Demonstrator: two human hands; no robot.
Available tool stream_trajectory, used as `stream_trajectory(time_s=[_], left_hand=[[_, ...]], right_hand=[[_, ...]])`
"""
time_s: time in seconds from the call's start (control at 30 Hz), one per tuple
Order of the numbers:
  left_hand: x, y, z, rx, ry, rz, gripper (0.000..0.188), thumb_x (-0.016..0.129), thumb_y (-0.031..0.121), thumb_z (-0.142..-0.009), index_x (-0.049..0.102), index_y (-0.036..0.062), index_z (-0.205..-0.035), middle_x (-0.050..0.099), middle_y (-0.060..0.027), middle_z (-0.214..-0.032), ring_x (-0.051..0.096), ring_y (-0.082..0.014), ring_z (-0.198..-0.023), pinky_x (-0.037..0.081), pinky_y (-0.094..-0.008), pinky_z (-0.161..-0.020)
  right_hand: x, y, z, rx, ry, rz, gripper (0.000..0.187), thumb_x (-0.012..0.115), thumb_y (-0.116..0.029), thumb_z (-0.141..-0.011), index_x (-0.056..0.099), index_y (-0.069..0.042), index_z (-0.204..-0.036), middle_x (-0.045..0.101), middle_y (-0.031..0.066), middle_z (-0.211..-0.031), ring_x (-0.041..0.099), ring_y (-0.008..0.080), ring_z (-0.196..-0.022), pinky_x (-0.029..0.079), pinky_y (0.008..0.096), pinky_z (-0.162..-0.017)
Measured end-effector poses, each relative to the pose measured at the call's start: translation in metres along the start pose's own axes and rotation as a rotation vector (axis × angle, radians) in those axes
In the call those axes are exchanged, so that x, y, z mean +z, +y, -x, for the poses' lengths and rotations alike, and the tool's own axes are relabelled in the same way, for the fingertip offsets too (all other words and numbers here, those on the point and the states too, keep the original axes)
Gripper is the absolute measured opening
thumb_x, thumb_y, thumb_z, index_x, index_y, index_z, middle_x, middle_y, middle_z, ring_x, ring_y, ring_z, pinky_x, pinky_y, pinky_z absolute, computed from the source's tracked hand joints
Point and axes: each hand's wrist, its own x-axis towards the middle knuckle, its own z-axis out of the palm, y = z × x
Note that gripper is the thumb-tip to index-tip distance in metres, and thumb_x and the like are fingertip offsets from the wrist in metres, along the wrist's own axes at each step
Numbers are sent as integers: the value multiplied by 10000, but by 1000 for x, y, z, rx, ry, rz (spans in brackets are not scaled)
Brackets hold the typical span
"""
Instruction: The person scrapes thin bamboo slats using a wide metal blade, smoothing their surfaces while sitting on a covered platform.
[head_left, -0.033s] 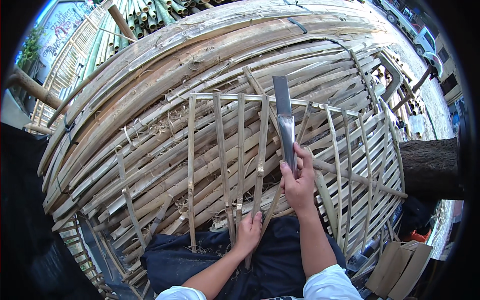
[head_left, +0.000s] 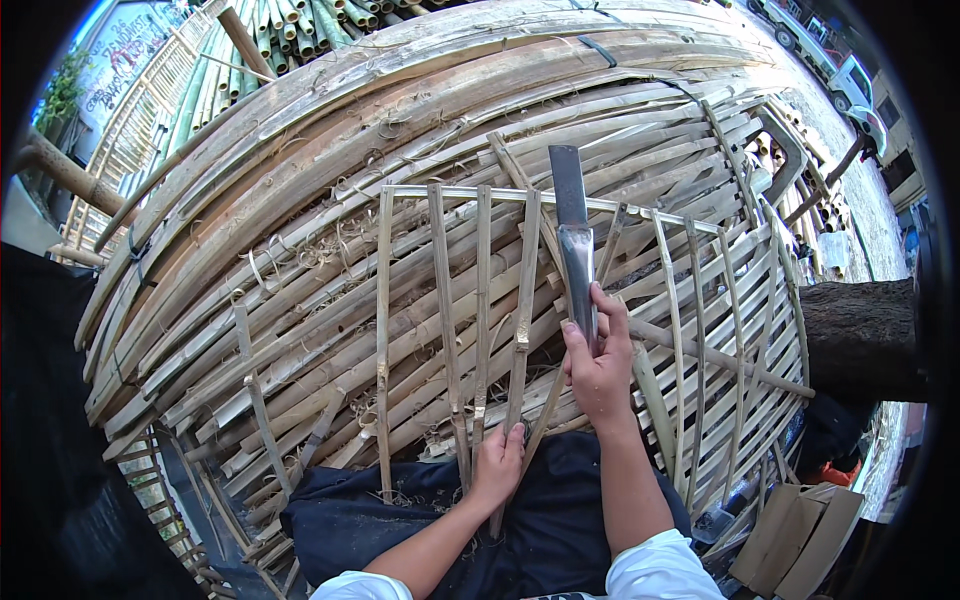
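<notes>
Upright in my right hand (head_left: 601,385) is a flat-bladed knife (head_left: 569,190) with a grey metal handle; my fingers and thumb are wrapped round the handle's lower end. Low in the middle, my left hand (head_left: 498,462) closes round a bamboo strip (head_left: 522,330), whose bottom end reaches down over the dark cloth (head_left: 400,545) on my lap. This strip stands among several others in a bamboo frame, joined along the top by a thin pale crosspiece (head_left: 455,193). The blade is raised to the right of the held strip, apart from it.
Behind the frame lies a large stack of split bamboo (head_left: 330,260) with curled shavings on it. Green bamboo poles (head_left: 295,30) are piled at the far side. A thick log (head_left: 860,335) and a cardboard box (head_left: 795,540) are on the right. A truck (head_left: 845,75) stands farther off.
The knife has shifted very slightly up and to the right with my right hand. My left hand keeps its place on the bamboo strip.
</notes>
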Motion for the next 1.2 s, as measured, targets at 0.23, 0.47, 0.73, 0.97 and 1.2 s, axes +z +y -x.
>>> stream_trajectory(time_s=[0.23, 0.47, 0.73, 0.97, 1.2], left_hand=[[0, 4, 2, 40, 59, -41, 388, 489, 358, -1049, 562, 16, -881, 518, -9, -611, 483, -91, -558, 401, -300, -508], [3, 6, 2, 72, 86, -46, 388, 498, 345, -1046, 566, 13, -856, 509, -15, -585, 485, -89, -544, 399, -306, -498], [1, 8, 2, 64, 78, -62, 382, 506, 339, -1043, 569, 8, -862, 503, -15, -576, 476, -89, -533, 393, -308, -490], [2, 2, 1, 99, 104, -82, 372, 508, 319, -1043, 566, 1, -860, 483, -24, -564, 459, -91, -522, 378, -314, -475], [1, 10, 3, 47, 64, -111, 354, 495, 340, -1052, 555, 31, -891, 519, 21, -656, 489, -59, -602, 410, -254, -541]], right_hand=[[3, 6, 0, 0, -12, 8, 492, 611, -19, -914, 464, -61, -1382, 583, 10, -854, 488, 40, -677, 414, 214, -608], [2, 0, 0, 47, -30, -33, 509, 605, -18, -922, 448, -70, -1403, 580, 3, -844, 483, 34, -643, 408, 202, -574], [2, 4, 0, -100, -4, 139, 441, 608, -58, -934, 484, -55, -1357, 656, 85, -934, 586, 103, -681, 474, 250, -633], [5, -1, 3, -194, 12, 265, 399, 625, -105, -940, 515, -38, -1317, 691, 175, -971, 660, 187, -761, 516, 318, -708], [0, -8, 2, -72, -39, 390, 382, 596, -114, -958, 503, -43, -1322, 688, 202, -984, 676, 227, -793, 519, 333, -740]])
